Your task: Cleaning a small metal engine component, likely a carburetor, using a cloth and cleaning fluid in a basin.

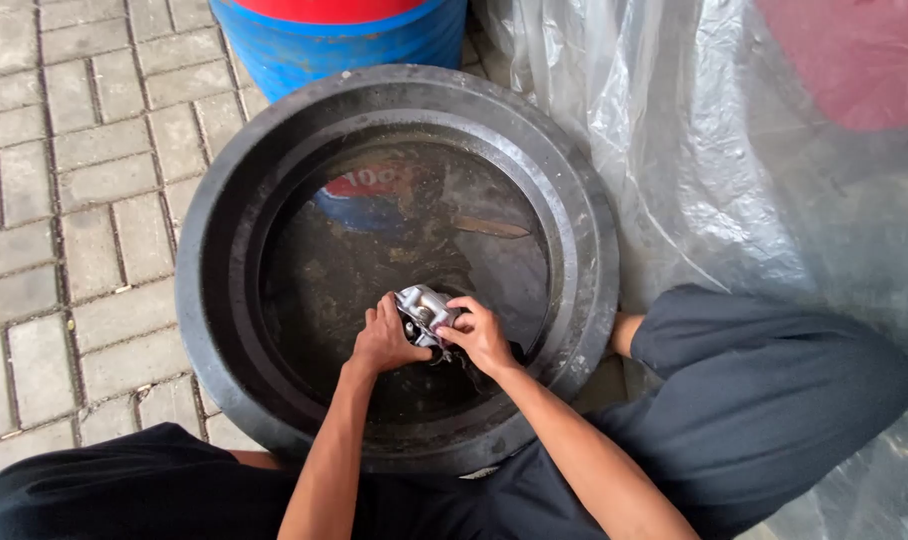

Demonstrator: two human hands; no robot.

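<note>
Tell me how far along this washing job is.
Done: nothing shows as finished. In hand: left hand and right hand grip the small silvery metal part over dark water in the big round black tub. Left: cannot tell; no cleaned parts are visible nearby.

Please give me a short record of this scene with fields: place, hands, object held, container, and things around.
place: paved brick ground
hands: left hand and right hand both grip one part
object held: small grey metal part, over the liquid
container: large black round tub with dark liquid
things around: blue drum, clear plastic sheet
</note>
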